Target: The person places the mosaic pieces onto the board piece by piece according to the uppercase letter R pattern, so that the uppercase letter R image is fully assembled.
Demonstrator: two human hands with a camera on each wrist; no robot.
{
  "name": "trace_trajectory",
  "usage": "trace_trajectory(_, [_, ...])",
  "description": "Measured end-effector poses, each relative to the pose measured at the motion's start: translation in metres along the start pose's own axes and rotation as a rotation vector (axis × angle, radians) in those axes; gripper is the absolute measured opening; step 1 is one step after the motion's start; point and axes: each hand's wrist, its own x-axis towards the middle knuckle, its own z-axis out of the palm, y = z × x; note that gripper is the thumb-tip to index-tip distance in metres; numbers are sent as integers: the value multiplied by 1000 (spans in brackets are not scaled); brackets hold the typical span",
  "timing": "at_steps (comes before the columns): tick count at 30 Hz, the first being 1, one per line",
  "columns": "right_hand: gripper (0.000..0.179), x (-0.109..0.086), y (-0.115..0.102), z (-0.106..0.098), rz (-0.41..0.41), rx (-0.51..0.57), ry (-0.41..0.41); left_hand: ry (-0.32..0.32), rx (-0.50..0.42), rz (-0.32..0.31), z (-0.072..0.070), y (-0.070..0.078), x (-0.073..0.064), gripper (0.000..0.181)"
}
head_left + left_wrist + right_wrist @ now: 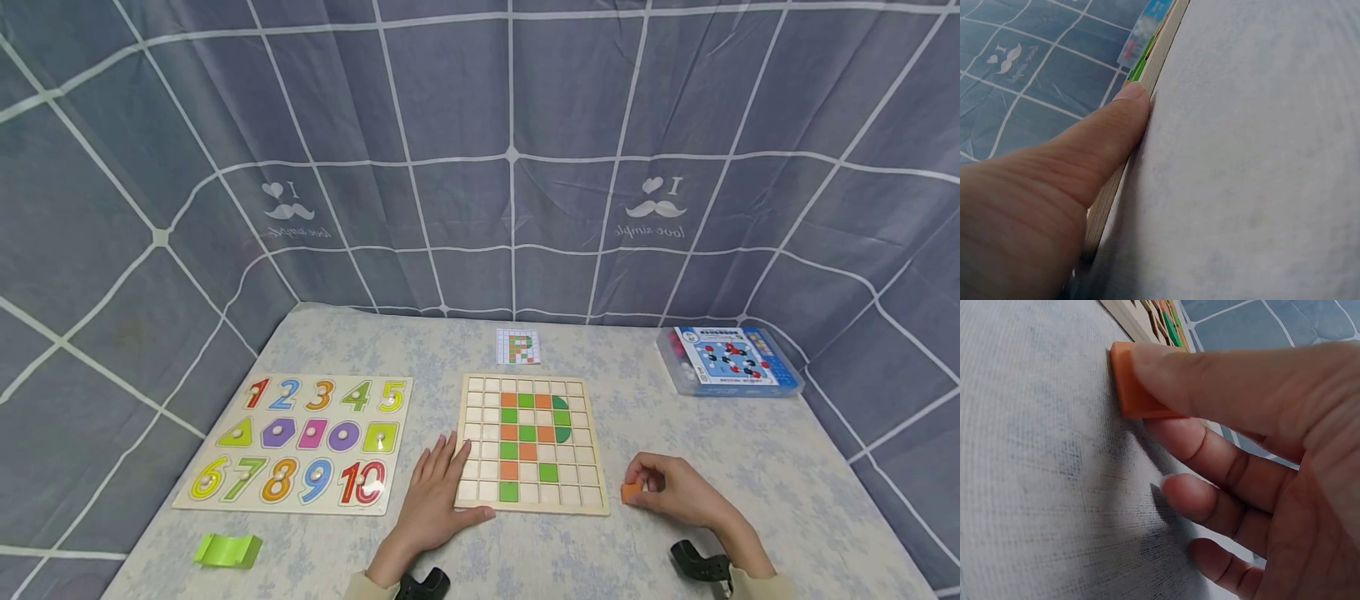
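Note:
My right hand [678,493] pinches an orange square block [631,492] between thumb and fingers, just right of the wooden grid board [540,507]. In the right wrist view the block [1125,384] is low over the tablecloth, under the thumb. My left hand [433,493] lies spread at the board's lower left corner; its thumb [1107,128] presses along the near edge in the left wrist view. Orange squares [527,452] and green squares [548,472] form an R-like shape on the grid, with dark green rounded pieces [562,434] at its right side.
A small pattern card [517,347] lies behind the board. To the left is a number-and-shape puzzle board [300,452], with a green curved block [227,551] in front of it. A clear plastic box [783,375] with a blue label stands back right, near the curtain [570,283].

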Motion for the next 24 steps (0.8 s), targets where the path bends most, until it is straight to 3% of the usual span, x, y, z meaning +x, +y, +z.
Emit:
trace_trajectory(9, [14, 4, -6, 4, -10, 47, 56, 6, 4, 2, 1, -1, 0, 97])
trace_trajectory(24, [16, 28, -36, 24, -65, 136, 57, 5, -6, 5, 1, -1, 0, 97])
